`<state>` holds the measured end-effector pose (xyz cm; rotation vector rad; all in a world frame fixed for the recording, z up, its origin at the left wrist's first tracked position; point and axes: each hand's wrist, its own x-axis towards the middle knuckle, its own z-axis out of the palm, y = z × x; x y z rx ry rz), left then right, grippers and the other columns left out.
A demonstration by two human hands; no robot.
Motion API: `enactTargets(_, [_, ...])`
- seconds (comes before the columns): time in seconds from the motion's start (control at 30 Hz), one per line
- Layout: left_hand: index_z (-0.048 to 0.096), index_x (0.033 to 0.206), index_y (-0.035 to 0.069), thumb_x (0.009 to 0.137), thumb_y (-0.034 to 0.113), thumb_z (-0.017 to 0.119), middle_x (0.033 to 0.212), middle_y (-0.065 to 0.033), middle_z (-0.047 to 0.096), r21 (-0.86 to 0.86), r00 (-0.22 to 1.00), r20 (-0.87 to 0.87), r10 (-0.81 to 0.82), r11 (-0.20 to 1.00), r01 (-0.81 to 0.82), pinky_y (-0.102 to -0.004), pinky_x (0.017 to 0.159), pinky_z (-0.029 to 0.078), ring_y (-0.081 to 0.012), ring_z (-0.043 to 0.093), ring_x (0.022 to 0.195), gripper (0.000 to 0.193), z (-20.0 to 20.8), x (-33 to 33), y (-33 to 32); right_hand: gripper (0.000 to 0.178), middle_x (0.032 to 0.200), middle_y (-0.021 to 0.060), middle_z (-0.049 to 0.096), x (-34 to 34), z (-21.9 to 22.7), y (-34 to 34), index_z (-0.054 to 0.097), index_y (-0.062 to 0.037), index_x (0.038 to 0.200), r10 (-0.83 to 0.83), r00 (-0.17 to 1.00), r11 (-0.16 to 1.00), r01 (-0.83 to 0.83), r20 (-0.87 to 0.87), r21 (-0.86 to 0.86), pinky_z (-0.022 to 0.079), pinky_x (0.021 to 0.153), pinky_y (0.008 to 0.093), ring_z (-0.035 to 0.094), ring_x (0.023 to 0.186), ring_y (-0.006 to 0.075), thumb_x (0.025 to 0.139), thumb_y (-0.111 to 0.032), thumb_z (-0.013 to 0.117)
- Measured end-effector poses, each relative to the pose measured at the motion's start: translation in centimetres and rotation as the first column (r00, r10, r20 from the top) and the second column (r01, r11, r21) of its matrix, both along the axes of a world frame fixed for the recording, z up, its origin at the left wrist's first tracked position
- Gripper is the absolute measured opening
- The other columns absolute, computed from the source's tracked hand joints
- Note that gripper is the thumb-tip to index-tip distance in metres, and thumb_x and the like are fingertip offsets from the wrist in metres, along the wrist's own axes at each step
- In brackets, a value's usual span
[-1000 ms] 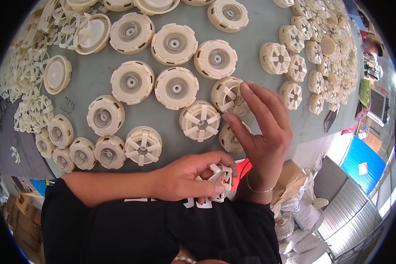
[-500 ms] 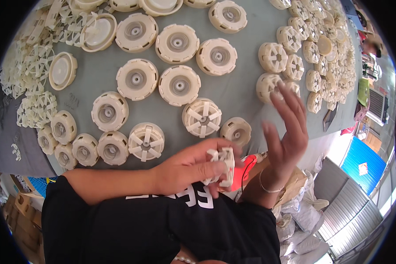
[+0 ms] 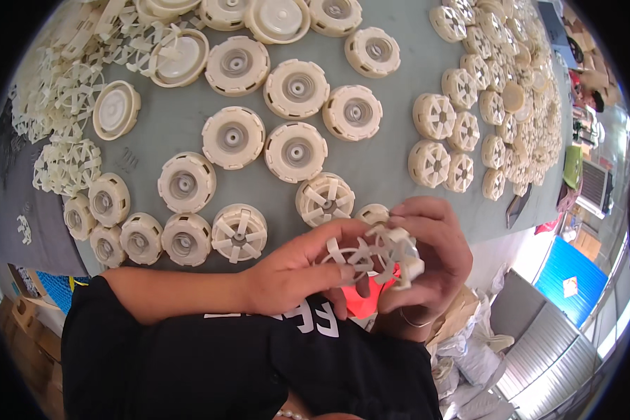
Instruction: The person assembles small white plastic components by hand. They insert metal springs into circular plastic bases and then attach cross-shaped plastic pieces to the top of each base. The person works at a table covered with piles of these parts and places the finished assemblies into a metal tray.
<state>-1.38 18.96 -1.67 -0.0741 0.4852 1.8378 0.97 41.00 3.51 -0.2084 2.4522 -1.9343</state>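
Note:
My left hand [image 3: 297,269] is closed on a cream plastic spoked ring [image 3: 351,257], held above the table's near edge. Beside it, the fingers of my right hand [image 3: 437,255] curl around another spoked plastic ring [image 3: 397,255]; the two pieces sit close together, and whether they are joined I cannot tell. Just beyond my hands stand a round housing [image 3: 325,198] with a spoked ring fitted on it and a partly hidden housing [image 3: 373,214]. Further left is another spoke-topped housing [image 3: 239,233]. Several round housings [image 3: 296,152] show a coiled spring inside.
Loose spoked rings [image 3: 66,166] lie heaped at the left. Rows of spoke-topped housings [image 3: 429,163] cover the right of the grey-green table [image 3: 392,157]. Shallow round caps [image 3: 116,110] lie at the far left. White sacks [image 3: 479,350] stand on the floor at the lower right.
My right hand has come back from the housings at the right and closed around a spoked ring beside my left hand. The view has shifted slightly.

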Motion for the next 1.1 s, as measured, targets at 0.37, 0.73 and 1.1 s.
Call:
enactTargets(0.37, [0.046,0.144,0.004,0.105,0.008,0.054,0.108,-0.0065,0.064,-0.022,0.995,-0.08,0.063,0.998,-0.064,-0.0264,0.059,0.051,-0.01,0.06,0.072,0.04,-0.1,-0.1,-0.7,0.064,0.104,0.0143,0.072,-4.3,1.2,0.2,0.071,0.0005,0.107,0.381,0.924,0.924,-0.38,-0.026,0.033,0.054,0.079,0.0427,0.069,0.088,0.0345,0.057,-0.031,0.096])
enactTargets(0.73, [0.061,0.133,0.0,0.097,0.008,0.071,0.106,-0.0014,0.068,-0.17,0.902,-0.408,0.139,0.959,-0.225,-0.0246,0.08,0.053,-0.0047,0.062,0.094,0.038,1.0,-0.3,-0.8,0.055,0.114,0.0106,0.067,-1.1,3.8,-2.4,0.072,-0.0049,0.119,0.142,0.989,0.844,-0.148,0.051,0.515,0.057,0.077,0.0388,0.069,0.096,0.029,0.067,-0.012,0.089])
enactTargets(1.1, [0.061,0.129,0.002,0.103,0.014,0.066,0.119,-0.0061,0.064,-0.12,0.977,-0.154,0.147,0.979,-0.166,-0.0231,0.068,0.053,-0.0079,0.063,0.082,0.029,1.8,-1.0,-0.7,0.064,0.116,0.0113,0.065,-5.1,1.0,2.5,0.07,-0.0058,0.128,-0.024,0.999,0.92,0.035,-0.035,0.39,0.055,0.072,0.0324,0.064,0.088,0.0212,0.067,-0.008,0.091])
